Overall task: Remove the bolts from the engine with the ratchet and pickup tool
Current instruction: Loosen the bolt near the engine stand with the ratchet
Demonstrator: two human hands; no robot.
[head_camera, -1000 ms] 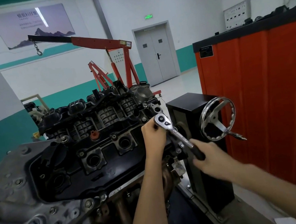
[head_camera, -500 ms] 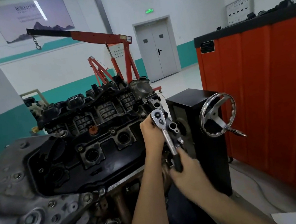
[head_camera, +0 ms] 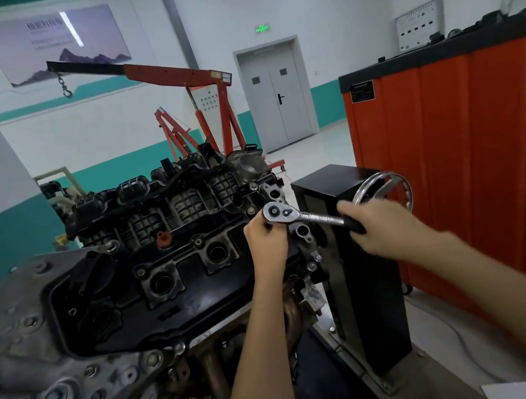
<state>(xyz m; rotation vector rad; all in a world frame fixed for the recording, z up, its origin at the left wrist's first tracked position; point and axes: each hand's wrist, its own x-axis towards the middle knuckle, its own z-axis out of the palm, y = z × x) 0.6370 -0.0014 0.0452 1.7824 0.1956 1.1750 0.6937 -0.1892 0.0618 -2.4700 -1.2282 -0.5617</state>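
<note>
White and teal walls, a grey door (head_camera: 276,97) and a red crane (head_camera: 196,107) stand behind the engine (head_camera: 165,279), which fills the left half of the head view. At the engine's right edge the ratchet (head_camera: 304,215) lies nearly level, its handle pointing away to the right. The left hand (head_camera: 267,242) curls around the ratchet just under its head. The right hand (head_camera: 382,227), blurred, clenches the black handle. Right of the engine stand a black box (head_camera: 364,269), a handwheel (head_camera: 384,190) and an orange cabinet (head_camera: 466,155).

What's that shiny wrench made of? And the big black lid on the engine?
The wrench looks like polished steel: silvery, bright glints; its grip is dull black, maybe rubber. The lid looks like moulded black plastic with a faint sheen, possibly painted metal.
</note>
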